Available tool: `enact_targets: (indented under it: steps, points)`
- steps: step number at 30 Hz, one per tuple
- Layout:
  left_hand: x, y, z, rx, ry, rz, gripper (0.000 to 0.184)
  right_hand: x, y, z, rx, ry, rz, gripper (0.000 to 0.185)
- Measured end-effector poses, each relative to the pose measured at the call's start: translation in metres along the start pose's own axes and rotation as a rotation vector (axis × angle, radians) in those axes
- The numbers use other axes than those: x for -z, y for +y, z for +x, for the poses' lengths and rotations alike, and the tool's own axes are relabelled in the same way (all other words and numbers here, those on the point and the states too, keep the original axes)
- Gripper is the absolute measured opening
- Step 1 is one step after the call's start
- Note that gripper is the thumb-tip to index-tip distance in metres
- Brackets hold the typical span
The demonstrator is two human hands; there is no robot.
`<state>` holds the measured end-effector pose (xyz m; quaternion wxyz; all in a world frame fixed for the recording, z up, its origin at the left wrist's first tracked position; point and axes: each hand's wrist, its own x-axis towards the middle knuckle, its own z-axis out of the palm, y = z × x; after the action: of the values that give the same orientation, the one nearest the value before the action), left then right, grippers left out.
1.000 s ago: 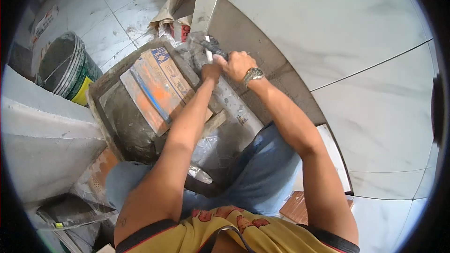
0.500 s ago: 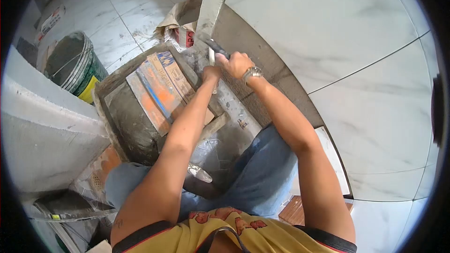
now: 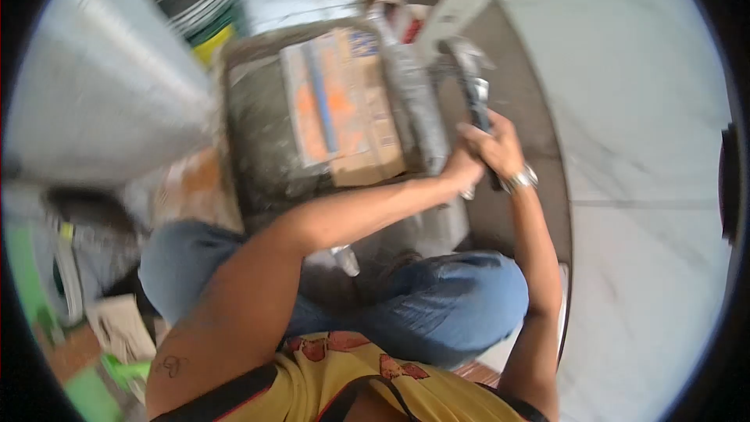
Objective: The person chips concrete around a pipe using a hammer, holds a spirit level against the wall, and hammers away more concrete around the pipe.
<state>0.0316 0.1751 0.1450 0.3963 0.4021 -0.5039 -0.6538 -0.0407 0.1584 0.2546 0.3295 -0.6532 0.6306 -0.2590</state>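
Observation:
My right hand (image 3: 501, 144) is wrapped around the dark handle of a hammer (image 3: 474, 94), its blurred metal head pointing away from me. Just beside it, my left hand (image 3: 462, 167) is closed around a narrow pale strip (image 3: 481, 91); one end shows above the fingers, another bit below them. Both hands are close together over the grey step edge, and I cannot tell whether hammer and strip touch. To their left, a mortar trough (image 3: 234, 164) holds wet grey mortar and a piece of cardboard (image 3: 379, 137) with an orange-smeared, blue-striped board (image 3: 301, 101) on it.
Large marbled white tiles (image 3: 648, 133) cover the right side, edged by a curved grey strip. A green bucket (image 3: 223, 19) stands at the far left behind a pale column (image 3: 117, 94). An opened bag (image 3: 391, 12) lies beyond the trough. A trowel-like blade (image 3: 345, 260) lies near my knees.
The view has swung, so the trough and bucket appear further right. Both hands remain together, and the hammer has turned with its head clearer in view. The picture is blurrier.

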Motion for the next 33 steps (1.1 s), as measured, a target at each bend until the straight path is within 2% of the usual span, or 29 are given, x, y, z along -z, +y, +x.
enact_targets:
  steps: [1,2,4,5,6,7,8,9,10,12,15,20,23,25,26,28,30,33]
  points:
    - [-0.004,-0.026,-0.002,-0.116,0.041,0.047,0.026,-0.008,0.003,-0.007,-0.012,0.008,0.060,0.020]
    - [0.031,0.002,-0.020,-0.005,-0.249,0.257,0.028,-0.015,0.006,-0.016,-0.033,0.026,0.123,0.018]
    - [0.097,0.064,-0.038,0.069,-0.840,0.719,0.030,-0.029,0.012,-0.039,-0.030,0.048,0.142,0.016]
    - [0.128,0.019,-0.023,-0.276,-0.979,0.624,0.034,-0.037,0.022,-0.050,-0.049,0.044,0.152,0.015]
    - [0.167,0.055,-0.024,-0.205,-1.080,0.972,0.032,-0.044,0.032,-0.061,-0.069,0.047,0.158,0.015]
    - [0.224,0.026,-0.019,-0.636,-0.888,1.220,0.027,-0.053,0.047,-0.072,0.048,0.083,0.153,0.016]
    - [0.254,0.053,-0.017,-0.240,-0.989,1.608,0.019,-0.057,0.046,-0.084,0.086,0.109,0.103,0.016]
    - [0.315,0.064,-0.022,-0.282,-0.731,1.590,0.011,-0.061,0.051,-0.096,0.098,0.124,0.046,0.016]
    - [0.327,0.098,-0.035,-0.031,-0.540,1.680,0.009,-0.065,0.056,-0.108,0.113,0.139,-0.015,0.016]
    - [0.371,0.097,-0.047,0.203,-0.343,1.684,0.012,-0.077,0.077,-0.130,0.085,0.163,-0.051,0.016]
    - [0.415,0.051,-0.069,0.074,-0.280,1.508,0.012,-0.091,0.095,-0.163,0.014,0.141,-0.104,0.019]
    - [0.414,0.048,-0.077,0.105,-0.289,1.595,0.019,-0.106,0.120,-0.219,-0.207,0.067,-0.144,0.025]
    - [0.420,0.038,-0.079,0.063,-0.309,1.535,0.020,-0.108,0.130,-0.237,-0.188,0.019,-0.138,0.029]
    - [0.424,0.029,-0.075,0.013,-0.340,1.638,0.018,-0.113,0.126,-0.247,-0.193,0.077,-0.018,0.031]
    - [0.428,0.024,-0.073,0.000,-0.348,1.636,0.018,-0.114,0.128,-0.248,-0.188,0.031,-0.141,0.029]
    - [0.440,0.015,-0.070,-0.373,-0.341,1.624,0.016,-0.114,0.121,-0.250,-0.191,0.077,-0.068,0.027]
    - [0.396,0.068,-0.066,-0.117,-0.350,1.423,0.013,-0.119,0.134,-0.257,-0.223,0.028,-0.026,0.029]
    - [0.335,0.119,-0.043,-0.204,-0.138,1.289,0.012,-0.136,0.136,-0.262,-0.251,0.048,-0.013,0.027]
